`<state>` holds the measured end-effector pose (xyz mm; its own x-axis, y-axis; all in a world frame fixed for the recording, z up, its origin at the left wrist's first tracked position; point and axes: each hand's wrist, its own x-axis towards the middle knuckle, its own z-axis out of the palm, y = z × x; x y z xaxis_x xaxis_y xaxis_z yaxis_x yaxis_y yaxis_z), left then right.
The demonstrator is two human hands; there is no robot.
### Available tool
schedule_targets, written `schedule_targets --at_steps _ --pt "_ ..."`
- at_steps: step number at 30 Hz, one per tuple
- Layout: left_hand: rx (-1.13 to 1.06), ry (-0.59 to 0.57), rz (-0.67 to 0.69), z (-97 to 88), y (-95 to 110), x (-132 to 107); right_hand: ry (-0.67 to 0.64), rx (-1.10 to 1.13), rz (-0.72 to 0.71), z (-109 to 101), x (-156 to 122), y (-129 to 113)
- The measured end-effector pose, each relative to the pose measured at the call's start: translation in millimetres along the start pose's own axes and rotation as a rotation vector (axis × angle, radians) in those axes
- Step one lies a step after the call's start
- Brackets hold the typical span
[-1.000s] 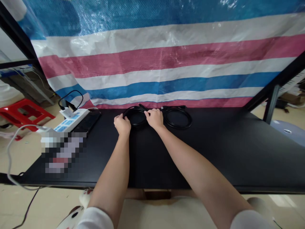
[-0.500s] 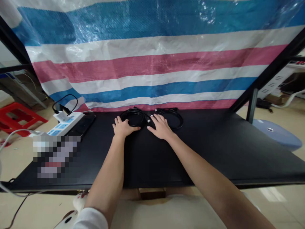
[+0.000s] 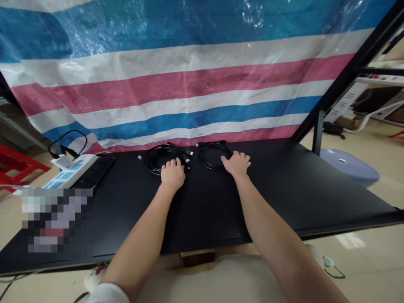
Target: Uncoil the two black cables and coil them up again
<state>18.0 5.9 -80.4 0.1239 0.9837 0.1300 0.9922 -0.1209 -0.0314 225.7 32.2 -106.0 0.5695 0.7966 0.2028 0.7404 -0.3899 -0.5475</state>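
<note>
Two black cable coils lie side by side at the far edge of the black table (image 3: 284, 189). My left hand (image 3: 172, 174) rests palm down, fingers loosely extended, on the near right rim of the left coil (image 3: 159, 156), beside its plug ends. At the near right rim of the right coil (image 3: 210, 155), my right hand (image 3: 236, 163) lies flat with its fingers spread. Neither hand grips anything.
A white power strip (image 3: 67, 173) and a dark phone (image 3: 95, 173) lie at the table's left, near a blurred patch. A striped tarp (image 3: 189, 84) hangs behind. A black frame post (image 3: 317, 130), a grey-blue stool (image 3: 347, 166) and a red stool (image 3: 12, 164) stand around.
Both hands let go of the left coil and flattened. They then shifted right: the left to that coil's right rim, the right across to the right coil's far side. The view swung right.
</note>
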Motion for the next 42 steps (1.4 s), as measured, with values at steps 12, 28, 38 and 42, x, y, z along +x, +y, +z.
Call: schedule_targets --at_steps 12,28,38,42 --pt "-0.05 -0.014 -0.084 -4.4 -10 6 -0.113 -0.083 0.041 -14 0 -1" --pt "-0.14 0.157 -0.088 -2.6 -6 6 0.211 0.685 0.183 5 19 5" --pt "-0.576 0.46 0.202 8.7 5 -2 0.364 0.475 -0.286 1 -5 0" --pt "-0.851 0.358 0.241 11.2 12 1 0.344 0.637 -0.38 -1 -17 -11"
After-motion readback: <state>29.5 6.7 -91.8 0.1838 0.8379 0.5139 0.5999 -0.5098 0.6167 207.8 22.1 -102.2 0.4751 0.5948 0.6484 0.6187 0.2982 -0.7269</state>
